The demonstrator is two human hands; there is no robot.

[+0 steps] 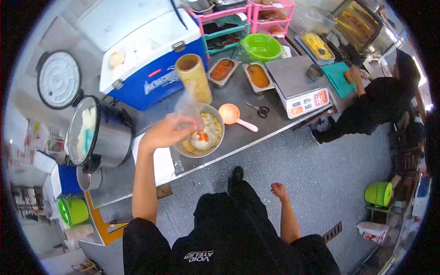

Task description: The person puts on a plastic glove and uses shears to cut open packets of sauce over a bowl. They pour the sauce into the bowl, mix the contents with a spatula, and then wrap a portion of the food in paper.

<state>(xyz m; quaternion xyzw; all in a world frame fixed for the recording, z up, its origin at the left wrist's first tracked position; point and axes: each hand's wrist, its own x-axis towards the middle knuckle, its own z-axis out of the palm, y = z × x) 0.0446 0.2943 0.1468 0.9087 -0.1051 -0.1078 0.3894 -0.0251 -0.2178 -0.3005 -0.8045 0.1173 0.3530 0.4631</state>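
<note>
My left hand is over a metal bowl, its fingers pinched on a see-through plastic bag that is smeared by motion. White rice with an orange-red patch of sauce lies in the bowl, and something yellowish lines its side. Away from the table, my right hand hangs low with curled fingers and nothing visible in them. A pink-handled ladle rests right of the bowl. Behind the bowl stands a tall yellowish cylinder.
Sauce trays, black scissors and a scale sit along the metal table. A blue cooler and a large rice pot are at left. At right, a co-worker handles food on a green board.
</note>
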